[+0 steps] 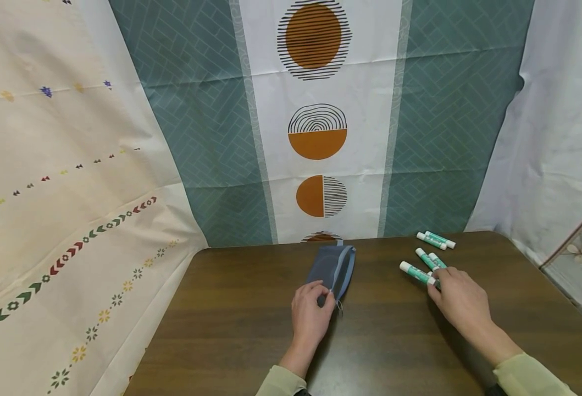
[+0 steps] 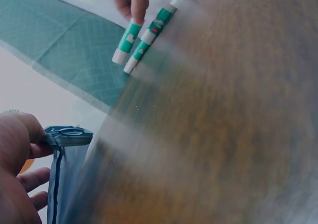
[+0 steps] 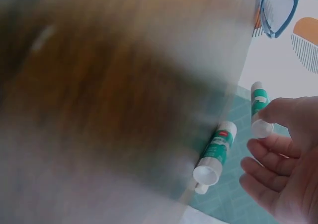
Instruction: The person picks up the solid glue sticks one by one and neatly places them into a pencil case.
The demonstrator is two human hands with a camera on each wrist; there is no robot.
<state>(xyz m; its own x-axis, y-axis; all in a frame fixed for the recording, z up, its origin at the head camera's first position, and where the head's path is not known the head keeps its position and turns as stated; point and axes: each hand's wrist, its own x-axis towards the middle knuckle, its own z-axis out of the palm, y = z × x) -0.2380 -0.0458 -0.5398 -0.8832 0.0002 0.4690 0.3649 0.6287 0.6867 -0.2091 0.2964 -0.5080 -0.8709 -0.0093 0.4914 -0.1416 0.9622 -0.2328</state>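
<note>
A grey-blue zippered pouch (image 1: 324, 265) lies near the table's far edge, its zip side gaping toward the right. My left hand (image 1: 311, 311) pinches the pouch's near edge by the zip between thumb and finger; a looped cord dangles there. On the right, my right hand (image 1: 461, 300) pinches one end of a green-and-white glue stick (image 1: 416, 272), which points left toward the pouch. In the right wrist view this glue stick (image 3: 259, 105) sits between thumb and fingers. Just behind it lie two more glue sticks (image 1: 425, 257), partly hidden by the hand.
Another pair of glue sticks (image 1: 431, 240) lies side by side near the far right edge of the brown wooden table (image 1: 251, 330). A patterned green and white cloth (image 1: 211, 110) hangs behind the table, with pale cloths at both sides.
</note>
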